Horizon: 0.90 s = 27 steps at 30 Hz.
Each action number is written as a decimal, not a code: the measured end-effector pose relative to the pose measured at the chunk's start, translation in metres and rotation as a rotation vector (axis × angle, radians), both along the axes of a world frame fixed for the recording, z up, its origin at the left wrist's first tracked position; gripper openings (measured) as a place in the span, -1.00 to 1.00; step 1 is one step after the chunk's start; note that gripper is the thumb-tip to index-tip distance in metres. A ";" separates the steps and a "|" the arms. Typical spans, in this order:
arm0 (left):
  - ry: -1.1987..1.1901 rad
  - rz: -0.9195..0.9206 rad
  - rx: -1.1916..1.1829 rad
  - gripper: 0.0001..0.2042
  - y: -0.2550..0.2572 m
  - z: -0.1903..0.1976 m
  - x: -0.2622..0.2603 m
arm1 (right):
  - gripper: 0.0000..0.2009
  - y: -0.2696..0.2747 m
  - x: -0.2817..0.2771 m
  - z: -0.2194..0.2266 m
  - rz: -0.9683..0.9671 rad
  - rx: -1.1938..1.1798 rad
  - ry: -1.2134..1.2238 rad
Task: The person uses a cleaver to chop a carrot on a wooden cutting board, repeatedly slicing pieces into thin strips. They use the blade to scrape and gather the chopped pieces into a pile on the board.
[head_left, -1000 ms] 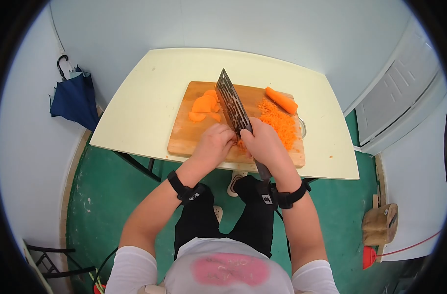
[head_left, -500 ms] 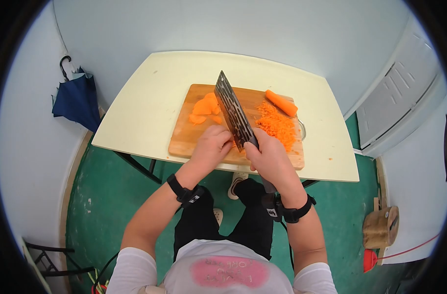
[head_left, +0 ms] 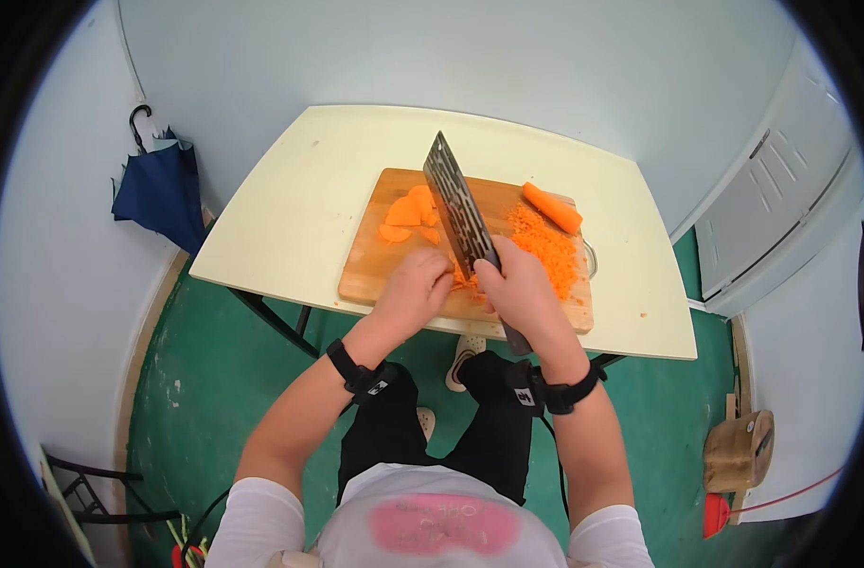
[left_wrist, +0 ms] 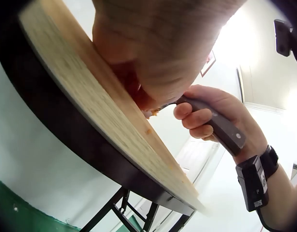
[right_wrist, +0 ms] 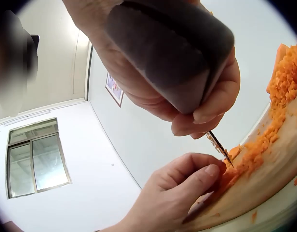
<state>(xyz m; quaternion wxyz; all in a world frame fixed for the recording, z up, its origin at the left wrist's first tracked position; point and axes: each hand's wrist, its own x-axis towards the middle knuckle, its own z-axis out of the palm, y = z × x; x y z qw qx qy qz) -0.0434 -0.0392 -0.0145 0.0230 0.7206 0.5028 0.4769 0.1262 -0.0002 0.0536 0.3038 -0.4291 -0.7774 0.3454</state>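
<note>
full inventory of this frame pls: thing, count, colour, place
rectangular wooden cutting board: 1, light brown, on the table's near half
cream rectangular table: 1, pale yellow, against the wall
steel cleaver with dark handle: 1, grey patterned blade, on edge over the board's middle
carrot slices: a small heap, orange, board's left part
minced carrot pile: 1, orange, board's right part
whole carrot piece: 1, orange, board's far right corner
folded blue umbrella: 1, navy, hanging on the left wall
black chair frame: 1, floor, lower left
left hand: fingers curled on carrot at the blade
right hand: grips the cleaver handle
black wrist straps: 2, one per wrist
</note>
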 end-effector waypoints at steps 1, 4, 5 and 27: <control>-0.003 0.001 -0.005 -0.85 -0.002 -0.001 0.000 | -0.78 -0.005 0.004 0.004 -0.007 0.026 -0.002; -0.036 0.033 -0.008 -0.84 -0.008 0.004 0.002 | -0.78 -0.015 0.011 0.017 0.013 -0.015 -0.035; -0.014 0.035 -0.012 -0.85 -0.009 0.006 0.003 | -0.78 -0.016 0.012 0.017 0.013 -0.014 -0.035; -0.019 0.035 -0.064 -0.85 -0.015 0.003 0.000 | -0.82 0.001 -0.001 0.019 0.077 0.038 -0.058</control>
